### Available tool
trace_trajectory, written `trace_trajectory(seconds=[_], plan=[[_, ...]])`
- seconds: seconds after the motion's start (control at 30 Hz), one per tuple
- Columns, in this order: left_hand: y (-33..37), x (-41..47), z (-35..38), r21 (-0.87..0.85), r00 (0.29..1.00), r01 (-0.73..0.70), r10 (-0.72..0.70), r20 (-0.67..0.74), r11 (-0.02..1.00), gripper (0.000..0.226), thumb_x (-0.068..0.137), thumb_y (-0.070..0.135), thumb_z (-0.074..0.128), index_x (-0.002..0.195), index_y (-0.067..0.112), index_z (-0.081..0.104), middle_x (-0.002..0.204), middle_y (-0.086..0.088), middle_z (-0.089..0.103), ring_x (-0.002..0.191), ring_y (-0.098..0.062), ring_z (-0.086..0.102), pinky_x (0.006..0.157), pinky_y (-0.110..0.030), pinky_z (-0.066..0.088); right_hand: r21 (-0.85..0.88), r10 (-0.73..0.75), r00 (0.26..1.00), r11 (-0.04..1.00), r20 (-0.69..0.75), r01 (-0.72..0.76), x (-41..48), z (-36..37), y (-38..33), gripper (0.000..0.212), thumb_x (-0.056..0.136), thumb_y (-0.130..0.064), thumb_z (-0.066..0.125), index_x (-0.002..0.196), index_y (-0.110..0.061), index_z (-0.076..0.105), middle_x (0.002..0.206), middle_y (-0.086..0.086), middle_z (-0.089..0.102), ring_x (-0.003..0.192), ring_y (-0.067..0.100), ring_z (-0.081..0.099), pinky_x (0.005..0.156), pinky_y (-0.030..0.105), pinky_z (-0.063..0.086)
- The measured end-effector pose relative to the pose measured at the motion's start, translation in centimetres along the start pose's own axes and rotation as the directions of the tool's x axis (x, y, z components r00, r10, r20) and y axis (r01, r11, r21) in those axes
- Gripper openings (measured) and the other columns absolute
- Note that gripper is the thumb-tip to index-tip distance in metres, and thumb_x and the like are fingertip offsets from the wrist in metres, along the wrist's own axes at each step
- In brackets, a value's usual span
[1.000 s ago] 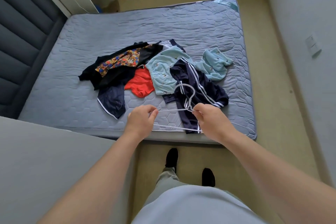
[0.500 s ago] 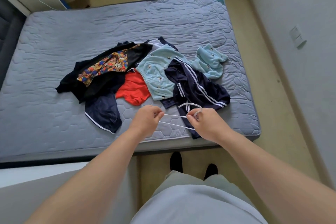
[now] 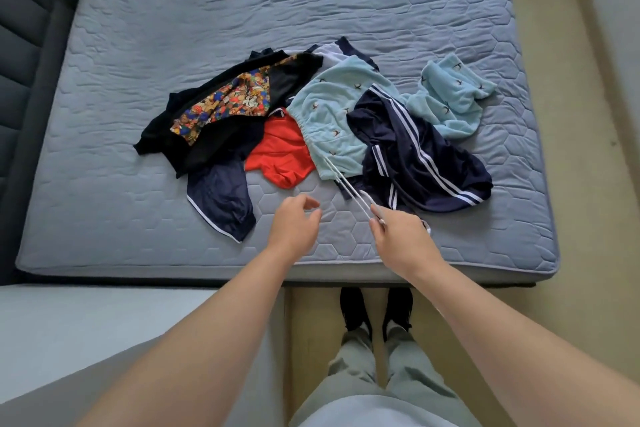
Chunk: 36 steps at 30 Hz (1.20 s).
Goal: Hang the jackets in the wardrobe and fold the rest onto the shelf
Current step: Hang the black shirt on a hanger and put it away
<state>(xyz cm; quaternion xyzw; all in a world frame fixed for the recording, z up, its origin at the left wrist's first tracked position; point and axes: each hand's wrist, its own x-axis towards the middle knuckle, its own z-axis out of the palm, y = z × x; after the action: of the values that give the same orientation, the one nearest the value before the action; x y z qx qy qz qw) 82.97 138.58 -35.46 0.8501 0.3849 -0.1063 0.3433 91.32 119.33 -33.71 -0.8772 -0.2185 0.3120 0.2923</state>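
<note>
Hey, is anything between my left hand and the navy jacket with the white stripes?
Yes: the white hanger, pinched in your right hand, slants across the gap between your left hand and the navy striped jacket. Nothing lies on top of the jacket.

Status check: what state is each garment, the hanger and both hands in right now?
hanger: empty, held in the right hand
right hand: grips the hanger
left hand: open, holds nothing
striped jacket: crumpled on the mattress, unhung
black jacket: crumpled, patterned lining showing, unhung
red top: unfolded
blue top: unfolded
blue piece: crumpled
navy trousers: unfolded
</note>
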Motion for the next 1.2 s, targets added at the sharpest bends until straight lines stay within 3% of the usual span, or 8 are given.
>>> trace_trajectory(seconds=[0.07, 0.17, 0.33, 0.53, 0.63, 0.9, 1.03, 1.2], plan=[[-0.5, 1.1, 0.6, -0.011, 0.999, 0.046, -0.046, 0.019, 0.999, 0.018, 0.097, 0.024, 0.062, 0.112, 0.017, 0.068, 0.114, 0.0, 0.067, 0.104, -0.014, 0.061, 0.085, -0.024, 0.041, 0.048, 0.01, 1.0, 0.999, -0.005, -0.01, 0.9, 0.3, 0.4, 0.023, 0.102, -0.021, 0.048, 0.116, -0.013, 0.064, 0.101, 0.01, 0.072, 0.097, 0.031, 0.065, 0.083, 0.046, 0.053], [-1.6, 2.3, 0.7, -0.04, 0.989, 0.147, -0.146, 0.01, 0.988, 0.02, 0.096, 0.024, 0.062, 0.112, 0.016, 0.07, 0.111, -0.001, 0.07, 0.099, -0.016, 0.064, 0.08, -0.024, 0.042, 0.066, 0.02, 1.0, 0.998, 0.001, -0.02, 2.0, 0.7, 0.5, 0.028, 0.103, -0.023, 0.046, 0.126, -0.018, 0.062, 0.094, 0.007, 0.071, 0.087, 0.026, 0.064, 0.079, 0.043, 0.054], [-4.6, 5.6, -1.2, -0.029, 0.971, 0.232, -0.233, -0.053, 0.972, 0.028, 0.094, 0.024, 0.063, 0.119, 0.014, 0.068, 0.119, -0.005, 0.069, 0.107, -0.022, 0.064, 0.09, -0.029, 0.045, -0.039, -0.009, 0.996, 0.999, 0.087, 0.013, 5.7, 2.8, -1.7, 0.032, 0.105, -0.027, 0.042, 0.107, -0.007, 0.067, 0.095, 0.01, 0.069, 0.092, 0.031, 0.063, 0.082, 0.045, 0.052], [-12.2, 12.7, -6.2, 0.025, 0.936, 0.335, -0.329, -0.125, 0.942, 0.042, 0.093, 0.024, 0.06, 0.133, 0.012, 0.061, 0.136, -0.012, 0.057, 0.12, -0.028, 0.059, 0.097, -0.03, 0.043, -0.113, -0.088, 0.976, 0.987, 0.199, 0.112, 11.0, 7.0, -7.1, 0.027, 0.103, -0.025, 0.043, 0.093, -0.017, 0.067, 0.092, 0.006, 0.066, 0.092, 0.031, 0.059, 0.075, 0.042, 0.049], [-17.2, 17.2, -8.0, 0.102, 0.911, 0.403, -0.388, -0.138, 0.91, 0.045, 0.094, 0.018, 0.057, 0.137, 0.006, 0.058, 0.146, -0.016, 0.048, 0.127, -0.034, 0.054, 0.103, -0.035, 0.043, -0.116, -0.085, 0.973, 0.987, 0.216, 0.112, 13.6, 9.8, -9.3, 0.038, 0.1, -0.021, 0.043, 0.063, -0.024, 0.039, 0.068, -0.001, 0.047, 0.071, 0.027, 0.047, 0.059, 0.039, 0.034], [-26.8, 30.2, -7.4, 0.297, 0.919, 0.392, -0.383, -0.092, 0.871, 0.048, 0.093, 0.015, 0.052, 0.141, 0.007, 0.051, 0.153, -0.009, 0.034, 0.137, -0.033, 0.039, 0.109, -0.043, 0.04, -0.108, -0.058, 0.979, 0.991, 0.196, 0.081, 22.6, 19.4, -11.2, 0.033, 0.099, -0.016, 0.045, 0.067, -0.024, 0.046, 0.074, -0.002, 0.049, 0.074, 0.025, 0.044, 0.062, 0.039, 0.029], [-29.6, 36.3, -7.2, 0.417, 0.929, 0.359, -0.364, -0.071, 0.835, 0.05, 0.092, 0.019, 0.051, 0.142, 0.013, 0.052, 0.161, -0.005, 0.02, 0.142, -0.031, 0.029, 0.112, -0.045, 0.035, -0.112, -0.042, 0.988, 0.992, 0.151, 0.059, 26.6, 22.8, -11.0, 0.04, 0.096, -0.012, 0.046, 0.061, -0.027, 0.032, 0.069, -0.006, 0.039, 0.062, 0.016, 0.037, 0.058, 0.036, 0.019], [-33.1, 42.0, -7.9, 0.546, 0.908, 0.372, -0.416, -0.047, 0.751, 0.059, 0.088, 0.016, 0.051, 0.146, 0.02, 0.047, 0.168, -0.006, 0.0, 0.151, -0.034, 0.007, 0.115, -0.05, 0.027, -0.131, -0.063, 0.992, 0.988, 0.113, 0.078, 31.4, 25.6, -11.0, 0.032, 0.098, -0.014, 0.046, 0.067, -0.021, 0.04, 0.073, -0.003, 0.041, 0.072, 0.023, 0.04, 0.063, 0.039, 0.027]])
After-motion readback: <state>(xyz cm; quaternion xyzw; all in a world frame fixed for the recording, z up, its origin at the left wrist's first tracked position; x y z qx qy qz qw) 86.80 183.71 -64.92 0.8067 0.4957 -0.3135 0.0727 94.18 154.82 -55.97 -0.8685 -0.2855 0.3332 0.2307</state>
